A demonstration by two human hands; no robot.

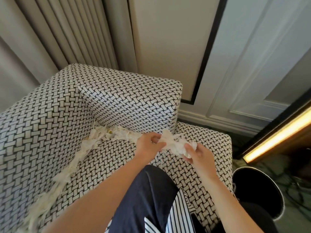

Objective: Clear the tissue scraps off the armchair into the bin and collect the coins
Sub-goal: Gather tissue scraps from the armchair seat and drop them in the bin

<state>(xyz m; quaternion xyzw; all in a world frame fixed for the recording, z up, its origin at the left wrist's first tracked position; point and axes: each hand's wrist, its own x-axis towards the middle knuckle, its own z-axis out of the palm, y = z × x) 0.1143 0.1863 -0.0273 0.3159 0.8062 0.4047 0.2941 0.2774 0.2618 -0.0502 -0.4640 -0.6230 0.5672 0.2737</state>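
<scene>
**Tissue half gathered, bin waiting at four o'clock**

The woven black-and-white armchair [50, 132] fills the frame from nine o'clock to the centre. The black, metal-rimmed bin [257, 190] stands on the floor at four o'clock, just beside the chair's front corner.

A long trail of tissue scraps [94, 142] lies in the crease between seat and arm. It runs from seven o'clock up to the centre, then along the backrest toward the hands. At its far end a bunched wad [173, 142] is caught between both hands.

A small yellowish speck [110, 131] sits among the scraps near twelve o'clock of the seat. It may be a coin; it is too small to tell.

Risks, as I judge them:
- The tissue looks thin and shredded, so a hard pull on the wad could tear it and leave bits in the crease.
- Coins hidden in the strands could be swept into the bin with the paper, or flicked down into the seat gap.
- Loose tails could drop on the floor on the way to four o'clock.

The left hand [149, 143] reaches in from seven o'clock, knuckles up, fingers curled and pinching the wad's near end. The right hand [196, 153] comes from five o'clock, palm turned inward, with its fingers cupped round the other end. A dark-trousered knee [148, 190] rests against the seat at six o'clock.
</scene>
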